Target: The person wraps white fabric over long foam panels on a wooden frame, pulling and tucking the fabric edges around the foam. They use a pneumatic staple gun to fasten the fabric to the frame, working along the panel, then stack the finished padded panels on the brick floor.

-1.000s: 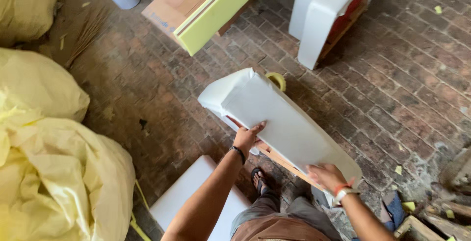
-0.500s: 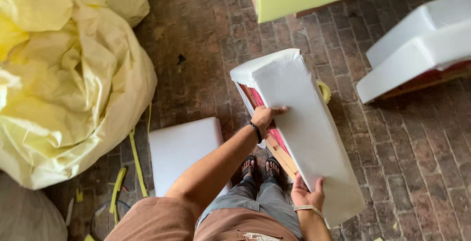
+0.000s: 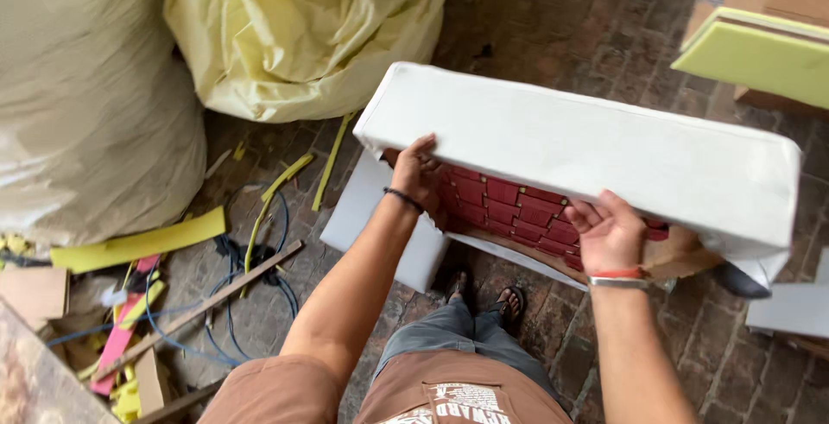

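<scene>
White panel (image 3: 587, 152) x1 | left hand (image 3: 420, 174) grip: on panel | right hand (image 3: 611, 232) grip: on panel | yellow bags (image 3: 302, 27) x2

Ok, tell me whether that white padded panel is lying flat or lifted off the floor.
Lifted: both hands, left and right, hold the white padded panel tilted above the brick floor.

Both your arms reach forward, hands raised side by side.

Your left hand (image 3: 420, 172) curls its fingers (image 3: 425, 143) up and over an edge; your right hand (image 3: 610, 231) grips likewise, palm turned up, wrist banded.
</scene>
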`<state>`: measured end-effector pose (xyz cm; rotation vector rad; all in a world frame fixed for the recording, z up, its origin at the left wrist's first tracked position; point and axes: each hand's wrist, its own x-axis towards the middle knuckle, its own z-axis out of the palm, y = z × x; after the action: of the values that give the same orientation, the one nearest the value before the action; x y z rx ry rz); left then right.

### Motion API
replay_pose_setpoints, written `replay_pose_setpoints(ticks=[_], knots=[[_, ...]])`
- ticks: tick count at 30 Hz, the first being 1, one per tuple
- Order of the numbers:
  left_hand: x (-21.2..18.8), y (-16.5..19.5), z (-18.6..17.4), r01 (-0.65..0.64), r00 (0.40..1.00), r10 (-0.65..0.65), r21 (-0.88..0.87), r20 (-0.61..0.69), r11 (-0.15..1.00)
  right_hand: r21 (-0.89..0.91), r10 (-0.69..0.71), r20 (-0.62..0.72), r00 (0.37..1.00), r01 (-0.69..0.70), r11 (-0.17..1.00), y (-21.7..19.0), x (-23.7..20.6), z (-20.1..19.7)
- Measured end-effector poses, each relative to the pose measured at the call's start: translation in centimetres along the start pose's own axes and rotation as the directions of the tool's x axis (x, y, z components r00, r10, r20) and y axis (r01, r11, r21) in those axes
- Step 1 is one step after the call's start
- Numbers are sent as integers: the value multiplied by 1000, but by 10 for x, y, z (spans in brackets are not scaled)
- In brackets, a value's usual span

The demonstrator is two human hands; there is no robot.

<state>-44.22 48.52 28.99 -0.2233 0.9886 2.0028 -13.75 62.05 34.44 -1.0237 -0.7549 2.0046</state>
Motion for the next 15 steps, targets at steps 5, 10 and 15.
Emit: replay_pose_setpoints(ticks=[5,10,15], knots=[[-60,78,-136,-103,951,80,-60,-300,993,-307,233,282,931,-142,941,77,-4,115],[-96,146,-237,119,797,-2,154,-604,981,-601,398,345,850,-125,789,180,-30,212],[-114,169,-238,319,696,555,888,-456,331,-830,389,427,816,184,526,266,-102,270]])
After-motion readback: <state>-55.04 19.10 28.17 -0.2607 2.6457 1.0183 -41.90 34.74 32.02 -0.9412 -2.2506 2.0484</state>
